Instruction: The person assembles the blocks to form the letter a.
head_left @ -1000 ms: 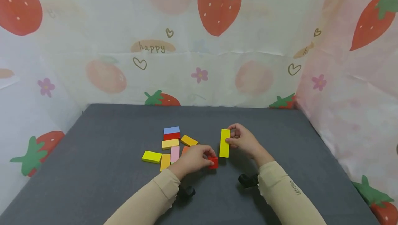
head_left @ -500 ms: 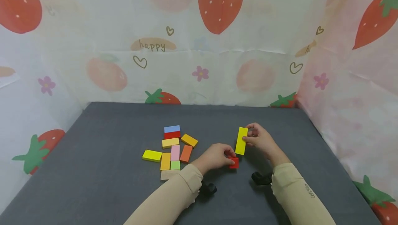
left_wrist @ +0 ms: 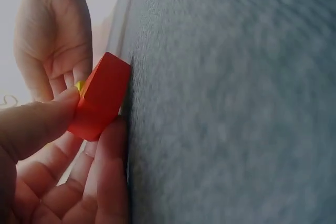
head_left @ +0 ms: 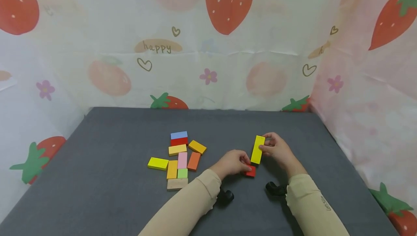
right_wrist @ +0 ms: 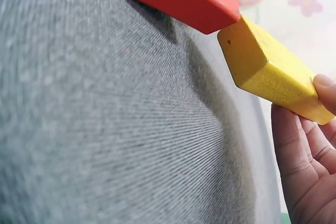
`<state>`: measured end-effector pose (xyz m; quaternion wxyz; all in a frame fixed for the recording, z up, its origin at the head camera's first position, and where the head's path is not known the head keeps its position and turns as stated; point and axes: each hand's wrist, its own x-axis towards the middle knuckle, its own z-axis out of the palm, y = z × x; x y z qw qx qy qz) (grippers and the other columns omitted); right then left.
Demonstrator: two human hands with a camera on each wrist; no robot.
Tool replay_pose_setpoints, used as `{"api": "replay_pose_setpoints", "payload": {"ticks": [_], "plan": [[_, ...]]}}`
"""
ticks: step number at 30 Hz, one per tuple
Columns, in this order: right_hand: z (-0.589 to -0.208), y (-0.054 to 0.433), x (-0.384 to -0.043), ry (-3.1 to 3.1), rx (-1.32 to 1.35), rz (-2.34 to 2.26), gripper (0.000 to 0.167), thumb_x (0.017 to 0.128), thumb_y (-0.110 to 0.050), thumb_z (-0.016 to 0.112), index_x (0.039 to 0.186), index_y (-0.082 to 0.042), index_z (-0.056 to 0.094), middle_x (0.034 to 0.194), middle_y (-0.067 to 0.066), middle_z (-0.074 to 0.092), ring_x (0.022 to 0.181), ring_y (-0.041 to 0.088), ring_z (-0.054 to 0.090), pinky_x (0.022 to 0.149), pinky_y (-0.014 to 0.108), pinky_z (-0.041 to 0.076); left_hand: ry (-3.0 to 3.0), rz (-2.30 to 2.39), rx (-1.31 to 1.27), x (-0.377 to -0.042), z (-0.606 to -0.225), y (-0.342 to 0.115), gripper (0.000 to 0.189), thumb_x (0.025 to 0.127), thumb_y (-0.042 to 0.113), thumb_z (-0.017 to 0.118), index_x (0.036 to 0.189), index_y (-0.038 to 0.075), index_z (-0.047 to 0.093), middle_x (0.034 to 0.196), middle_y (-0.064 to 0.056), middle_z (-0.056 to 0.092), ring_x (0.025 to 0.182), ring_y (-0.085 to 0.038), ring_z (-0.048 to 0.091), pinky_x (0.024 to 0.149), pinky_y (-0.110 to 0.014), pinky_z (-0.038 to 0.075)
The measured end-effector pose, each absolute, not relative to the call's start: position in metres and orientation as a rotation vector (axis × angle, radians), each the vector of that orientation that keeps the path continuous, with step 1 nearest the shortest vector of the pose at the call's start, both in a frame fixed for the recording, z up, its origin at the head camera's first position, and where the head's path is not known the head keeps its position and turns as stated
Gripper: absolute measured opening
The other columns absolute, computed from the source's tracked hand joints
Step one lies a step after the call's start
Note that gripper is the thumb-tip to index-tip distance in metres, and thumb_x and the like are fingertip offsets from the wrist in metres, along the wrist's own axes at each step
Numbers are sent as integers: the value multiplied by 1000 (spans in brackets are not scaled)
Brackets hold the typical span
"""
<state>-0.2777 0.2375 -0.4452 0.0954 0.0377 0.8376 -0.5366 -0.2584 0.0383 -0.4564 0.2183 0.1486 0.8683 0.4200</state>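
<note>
Reading the head view first, you can make out "happy" and a smaller "hi" on the strawberry-print backdrop [head_left: 195, 15]; the dark lettering on your right sleeve [head_left: 312, 196] is too small to spell out. Your left hand [head_left: 232, 162] pinches the small red block [head_left: 251, 172], low over the grey tabletop [head_left: 114, 192], and your right hand [head_left: 279, 151] grips the long yellow block [head_left: 258, 150] by its side. Compared with a second ago, you have both blocks farther right, and the yellow one now leans, its lower end just over the red. The wooden block [head_left: 177, 184], covered by your left arm then, shows whole below the light green block [head_left: 182, 173].

From your left wrist, your thumb and fingers are closed round the red block with little gap left; only a sliver of yellow shows past your thumb, and whether the red block rests on the cloth you can't tell.

From your right wrist, your thumb and fingers clasp the yellow block's far end, holding it clear of the cloth. The top edge cuts off the red block, and its corner meets the yellow in outline, though actual contact is hard to judge.
</note>
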Motion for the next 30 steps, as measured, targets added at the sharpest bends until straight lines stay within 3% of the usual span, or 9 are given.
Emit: {"api": "replay_pose_setpoints", "payload": {"ticks": [9, 13, 21, 30], "plan": [[-453, 240, -278, 2465, 127, -1574, 44, 95, -13, 62, 132, -3, 40, 110, 14, 58, 89, 20, 61, 81, 33, 55, 2552, 1033, 383, -249, -454, 42, 16, 81, 26, 80, 83, 16, 68, 79, 4, 61, 70, -14, 52, 61, -24, 43], [-453, 237, -280, 2457, 110, -1575, 44, 95, -13, 61, 133, -3, 40, 113, 17, 58, 90, 19, 61, 83, 34, 56, 2545, 1057, 376, -250, -454, 40, 21, 79, 26, 81, 91, 16, 67, 82, 4, 61, 73, -13, 53, 66, -25, 44], [-453, 229, -285, 2421, 79, -1566, 45, 96, -12, 60, 135, -1, 40, 116, 19, 58, 94, 20, 62, 88, 37, 56, 2484, 1130, 344, -252, -457, 36, 50, 75, 27, 85, 115, 15, 56, 84, 3, 62, 73, -14, 57, 68, -28, 48], [-456, 222, -291, 2369, 46, -1514, 39, 96, -9, 59, 132, 0, 43, 105, 15, 59, 85, 16, 62, 81, 33, 57, 2491, 1120, 331, -250, -458, 36, 53, 74, 26, 85, 116, 14, 55, 81, 2, 61, 69, -14, 56, 63, -26, 45]]}}
